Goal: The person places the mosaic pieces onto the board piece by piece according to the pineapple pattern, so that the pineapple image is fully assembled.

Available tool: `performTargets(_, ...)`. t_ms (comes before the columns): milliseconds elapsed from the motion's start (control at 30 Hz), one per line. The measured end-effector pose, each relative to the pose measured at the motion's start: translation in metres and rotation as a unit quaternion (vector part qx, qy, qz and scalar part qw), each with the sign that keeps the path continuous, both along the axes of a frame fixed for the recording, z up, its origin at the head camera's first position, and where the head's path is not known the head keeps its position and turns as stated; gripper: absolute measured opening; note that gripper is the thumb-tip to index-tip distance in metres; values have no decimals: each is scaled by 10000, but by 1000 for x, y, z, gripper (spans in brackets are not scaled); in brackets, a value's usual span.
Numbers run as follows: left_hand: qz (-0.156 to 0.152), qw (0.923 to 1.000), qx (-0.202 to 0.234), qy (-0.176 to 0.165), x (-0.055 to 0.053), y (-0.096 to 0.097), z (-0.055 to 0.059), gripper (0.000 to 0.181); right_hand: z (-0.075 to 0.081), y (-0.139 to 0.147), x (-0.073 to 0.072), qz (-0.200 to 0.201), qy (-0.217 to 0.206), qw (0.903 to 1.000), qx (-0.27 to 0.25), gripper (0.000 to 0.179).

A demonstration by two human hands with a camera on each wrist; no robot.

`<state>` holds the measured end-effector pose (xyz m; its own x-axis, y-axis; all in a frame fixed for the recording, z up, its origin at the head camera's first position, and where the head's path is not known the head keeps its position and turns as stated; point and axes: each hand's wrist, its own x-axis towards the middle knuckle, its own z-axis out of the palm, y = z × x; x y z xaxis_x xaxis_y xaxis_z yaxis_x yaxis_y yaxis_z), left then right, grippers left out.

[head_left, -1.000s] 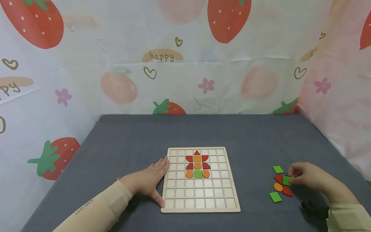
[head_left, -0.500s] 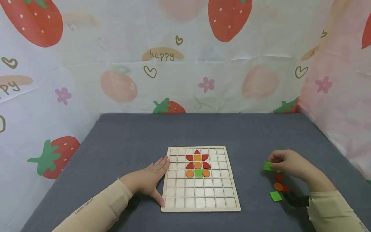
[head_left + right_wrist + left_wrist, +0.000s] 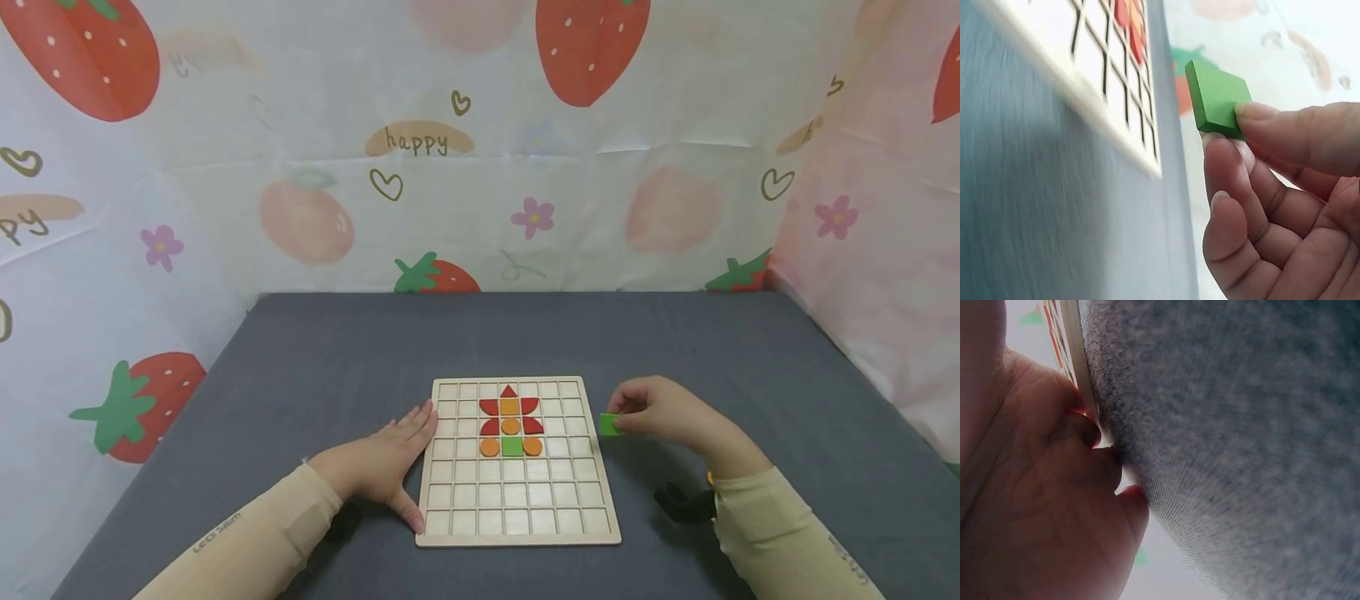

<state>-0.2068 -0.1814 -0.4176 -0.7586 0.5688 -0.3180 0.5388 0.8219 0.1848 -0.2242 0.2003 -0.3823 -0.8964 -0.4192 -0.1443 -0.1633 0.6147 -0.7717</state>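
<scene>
A pale wooden grid board [image 3: 517, 523] lies on the table, with red, orange and green pieces set in its upper squares. Along its left edge rests my left hand [image 3: 382, 462], fingers straight and thumb spread towards the near corner. Just off the board's right edge, my right hand [image 3: 667, 417] pinches a green square tile [image 3: 608, 425] between thumb and fingers. Seen from the right wrist, the green tile [image 3: 1219, 97] is held up clear of the board [image 3: 1088, 103]. On the board, a green square [image 3: 512, 447] sits between two orange circles.
A bit of an orange piece [image 3: 710, 478] shows beside the right sleeve [image 3: 780, 529]; the forearm hides the other loose pieces. A black strap [image 3: 684, 504] hangs under the right wrist. Dark grey cloth [image 3: 337, 350] covers the table, with strawberry-printed curtains [image 3: 450, 208] behind.
My right hand has carried the green square tile leftwards from the loose pieces at the right to the board's right edge. My left hand stays in place on the board.
</scene>
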Motion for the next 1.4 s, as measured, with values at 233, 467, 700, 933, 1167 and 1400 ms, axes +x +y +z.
performTargets(233, -3, 10000, 3, 13, 0, 0, 0, 141, -9, -42, -3, 179, 30, 9997, 134, 4)
performTargets(467, 18, 10000, -27, 54, -1, 0, -2, 142, -19, -72, -4, 507, -48, 9987, 72, 6)
performTargets(700, -13, 10000, 6, 38, 0, 0, -1, 141, -23, -97, -2, 613, 256, 9976, 184, 10)
performTargets(933, 9, 10000, -61, 24, 0, 1, -1, 142, -26, -116, 1, 627, 219, 9977, 131, 9)
performTargets(1167, -8, 10000, -26, 37, -1, 1, -1, 142, -27, -125, 2, 584, 218, 9980, 103, 11)
performTargets(1400, 21, 10000, -70, 37, -1, 1, -2, 142, -30, -135, 2, 607, 147, 9980, 136, 13)
